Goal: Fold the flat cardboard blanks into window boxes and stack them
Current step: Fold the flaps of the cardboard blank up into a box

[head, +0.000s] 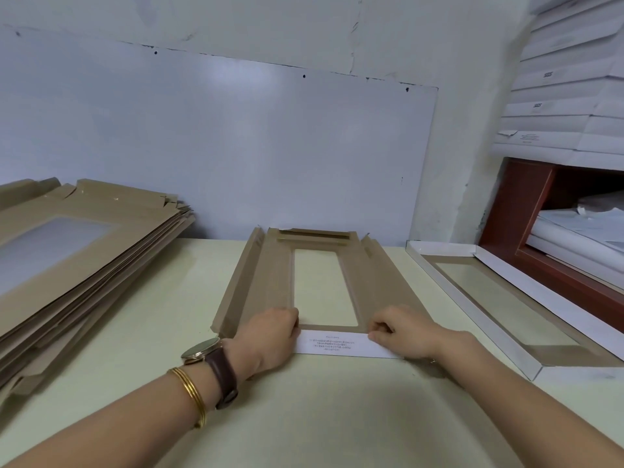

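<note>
Far left of the pale cream desk (304, 417): stack of flat brown cardboard blanks with frosted windows (67, 265), fanned and untidy, top 1 showing its window. Left forearm wears 2 thin gold bangles (192, 390) and a brown-strap wristwatch (209, 352). The left hand (270, 336) is at the near edge of 1 brown cardboard blank with a rectangular window cut-out (270, 282) lying flat mid-desk, long side flaps slightly raised, far end against the wall. Its fingers are curled down on the left end of the white printed flap (337, 344), which is folded up along the blank's near crease. The right hand (401, 332) pinches that flap's right end, fingers bent. Right of it, apart from the blank, 1 folded window box, white outside, brown inside (479, 315), lies on the desk beside a red-brown wooden frame (526, 204). Top right: stack of white boxes (567, 96). Behind, a white board (219, 146) is on the wall.
</note>
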{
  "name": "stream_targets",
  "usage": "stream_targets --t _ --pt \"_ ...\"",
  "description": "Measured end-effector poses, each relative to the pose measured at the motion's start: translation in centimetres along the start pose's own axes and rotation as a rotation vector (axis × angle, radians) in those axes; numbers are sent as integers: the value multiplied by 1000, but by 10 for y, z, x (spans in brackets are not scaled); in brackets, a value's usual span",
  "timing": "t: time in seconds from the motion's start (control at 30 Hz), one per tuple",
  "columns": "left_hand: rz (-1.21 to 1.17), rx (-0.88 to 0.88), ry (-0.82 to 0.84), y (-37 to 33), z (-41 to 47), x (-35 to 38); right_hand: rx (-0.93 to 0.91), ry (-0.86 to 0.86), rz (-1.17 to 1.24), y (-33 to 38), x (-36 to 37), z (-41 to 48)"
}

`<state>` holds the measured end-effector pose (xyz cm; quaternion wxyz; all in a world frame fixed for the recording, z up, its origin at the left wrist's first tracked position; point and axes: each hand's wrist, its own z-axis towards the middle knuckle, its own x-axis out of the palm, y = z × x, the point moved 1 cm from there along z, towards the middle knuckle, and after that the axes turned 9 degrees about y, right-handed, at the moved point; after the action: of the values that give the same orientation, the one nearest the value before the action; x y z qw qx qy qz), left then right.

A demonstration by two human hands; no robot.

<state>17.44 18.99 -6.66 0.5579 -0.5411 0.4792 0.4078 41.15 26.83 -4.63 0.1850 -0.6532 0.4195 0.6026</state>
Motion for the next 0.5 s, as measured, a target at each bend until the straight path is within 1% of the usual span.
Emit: stream_targets --t 0.1,0.2,0.27,0.37,0.5 --pt "103 34 -57 -3 4 7 -11 -104 16 0 17 3" --pt "90 150 -81 -12 4 20 -10 -182 -24 5 38 6" --pt "95 191 -92 -20 5 30 -4 -209 -75 17 50 9" --pt "111 148 -45 -31 5 44 -28 -152 -80 41 67 14" --pt "166 108 60 -31 6 47 17 -41 -60 55 73 18"
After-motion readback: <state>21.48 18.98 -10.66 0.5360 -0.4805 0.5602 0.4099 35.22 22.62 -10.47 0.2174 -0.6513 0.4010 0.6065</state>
